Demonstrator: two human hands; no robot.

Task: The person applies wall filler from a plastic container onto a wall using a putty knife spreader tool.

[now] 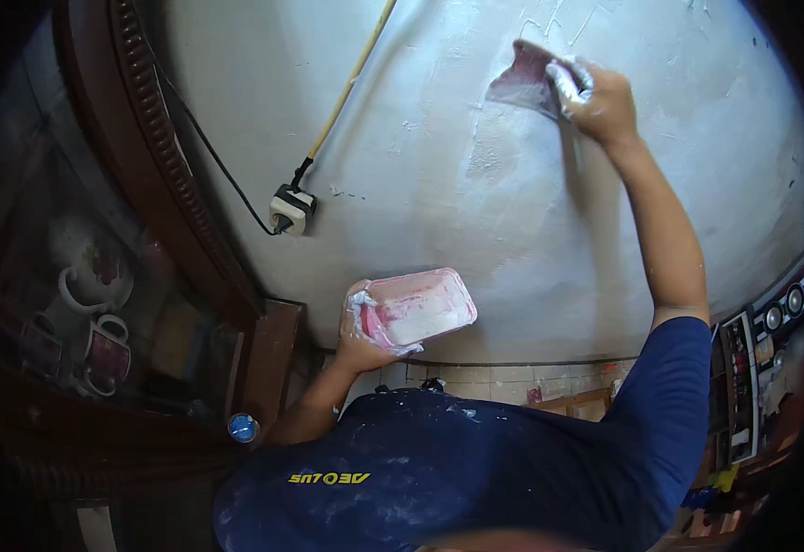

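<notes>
My right hand (593,106), smeared with white paste, grips a maroon flat scraper (518,78) against the upper right of the pale, unevenly coated wall (393,230). The scraper's blade carries whitish residue. Lower in view, my left hand (365,336) holds a shallow rectangular pink tray (420,304) by its left end, with white compound and pink streaks inside it. White paste also coats the fingers of that hand around the tray's edge.
A socket (293,210) with a black cord and a yellow pole (347,92) is on the wall. At left stands a dark wooden cabinet (144,110) with cups (107,351) behind glass; a blue-topped container (243,426) sits below. Speakers (779,308) are at far right, floor tiles (494,379) below.
</notes>
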